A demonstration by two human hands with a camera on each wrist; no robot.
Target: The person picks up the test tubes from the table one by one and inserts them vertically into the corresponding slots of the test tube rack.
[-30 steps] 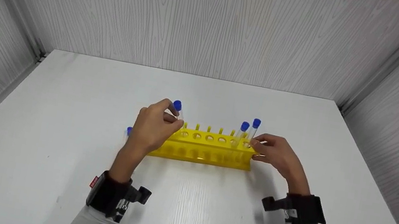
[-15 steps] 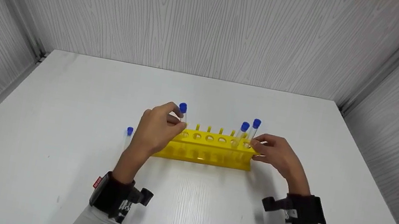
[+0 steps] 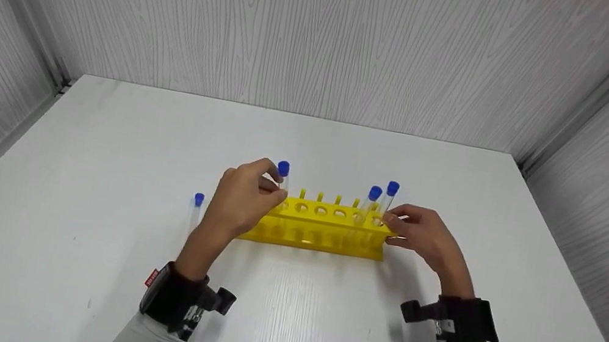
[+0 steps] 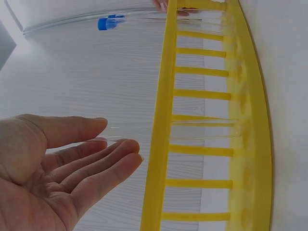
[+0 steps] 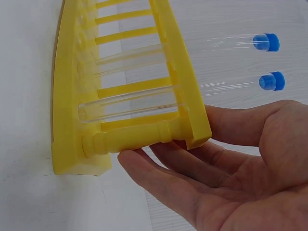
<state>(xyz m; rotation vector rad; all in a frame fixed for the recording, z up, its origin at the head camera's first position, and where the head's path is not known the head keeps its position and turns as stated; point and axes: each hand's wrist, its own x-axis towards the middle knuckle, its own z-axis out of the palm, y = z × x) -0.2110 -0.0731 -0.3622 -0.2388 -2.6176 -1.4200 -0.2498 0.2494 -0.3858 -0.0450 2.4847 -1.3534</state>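
My left hand (image 3: 241,197) pinches a clear test tube with a blue cap (image 3: 283,168) between thumb and fingers. This tube passes through a hole of the yellow test tube rack (image 3: 326,224), and in the left wrist view its clear lower part (image 4: 204,130) reaches the rack's base. My right hand (image 3: 426,238) grips the rack's right end, thumb on the top bar and fingers by the end post (image 5: 137,137). Two more blue-capped tubes (image 5: 272,82) stand in the rack beside it, one slightly tilted. My left hand hides the rack's left end.
Another blue-capped test tube (image 3: 198,201) is left of my left hand, its lower part hidden behind the wrist; whether it leans or lies I cannot tell. The white table (image 3: 286,316) has grey wood-grain panels (image 3: 314,36) behind and at both sides.
My left hand has moved a little to the right with its test tube, which now stands more upright and slightly lower in the rack. The right hand has stayed still.
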